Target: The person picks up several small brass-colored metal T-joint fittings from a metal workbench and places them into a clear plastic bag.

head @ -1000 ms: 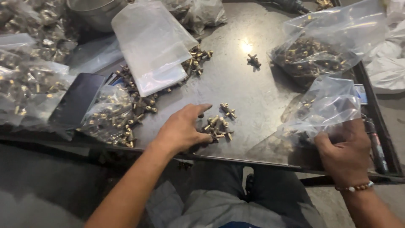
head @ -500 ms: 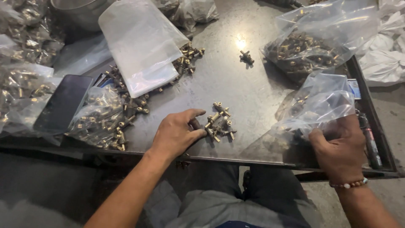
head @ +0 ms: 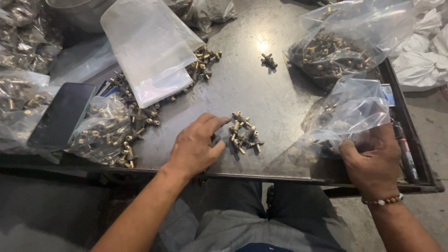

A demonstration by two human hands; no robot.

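1. Head view, the surface: looked down on a dark metal tray table (head: 280, 93) with a raised rim along its right and near edges, a bright glint of light near the middle of its far half.
2. Beyond the right edge, bare grey floor and crumpled white bags (head: 424, 60).
3. Far left corner crowded with filled clear bags of brass fittings (head: 18, 42); a black phone (head: 60, 114) lay on them near the left edge.
4. Between far edge and centre lay a flat empty plastic bag (head: 149, 51), loose brass fittings (head: 135, 119) strewn from under it toward the near-left edge.
5. A single fitting (head: 269, 59) lay alone near the far middle, well apart from the rest.
6. Far right corner held a large filled bag (head: 345, 42).
7. Along the right rim lay a dark pen-like stick (head: 405, 149).
8. Left hand (head: 196, 147): rested palm down near the near edge, fingers loosely spread, gripped nothing; forefinger stretched out to the small pile of brass fittings (head: 245, 133), just beside it, touching or nearly so.
9. Right hand (head: 373, 161): closed round the lower edge of a clear bag (head: 350, 116) by the near-right corner, fingers curled, a beaded bracelet (head: 382, 200) at the wrist.
10. Below the near edge, grey-trousered knees.
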